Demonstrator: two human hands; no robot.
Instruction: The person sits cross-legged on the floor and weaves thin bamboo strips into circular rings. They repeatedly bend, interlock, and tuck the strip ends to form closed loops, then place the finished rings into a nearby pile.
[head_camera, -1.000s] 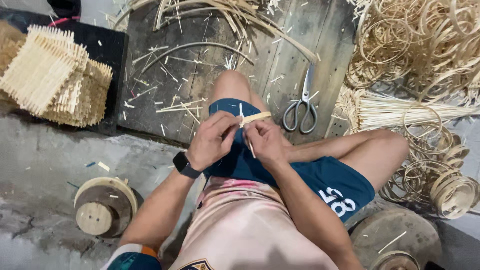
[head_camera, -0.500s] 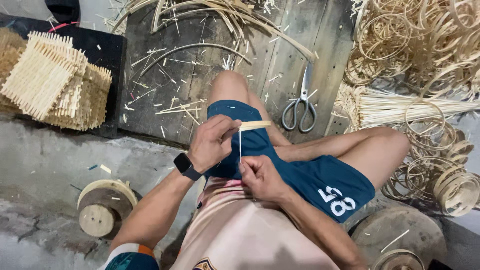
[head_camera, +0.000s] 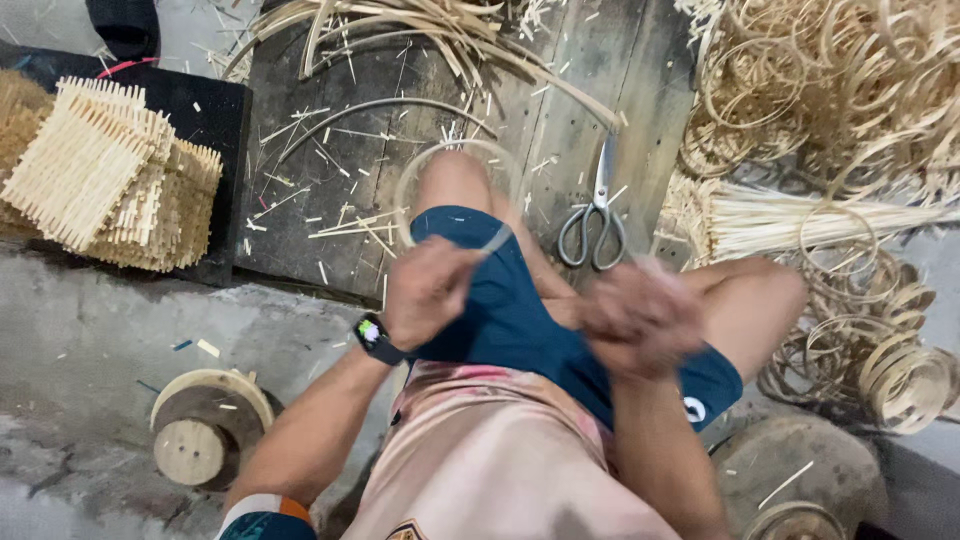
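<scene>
While the left hand (head_camera: 428, 290) pinches one end of a thin bamboo strip (head_camera: 440, 165) bent into a hoop over the knee, the right hand (head_camera: 638, 315) is motion-blurred; can't tell its grip. Strip looks light, springy, splintery; best held near the ends, by the overlap.

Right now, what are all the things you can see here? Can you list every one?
bamboo ring: one, pale tan, looped round the raised knee, left hand pinching its strip
scissors: one pair, grey metal, on the dark wooden board
wooden board: one, dark, strewn with pale splinters
woven slat mats: a stack, straw yellow, far left
straight thin sticks: one bundle, pale, right
coiled rings: many, tan, heaped along the right
wooden spool: one, light brown, lower left floor
watch: one, black, left wrist
left hand: closed grip on the strip
right hand: blurred, over the thigh
</scene>
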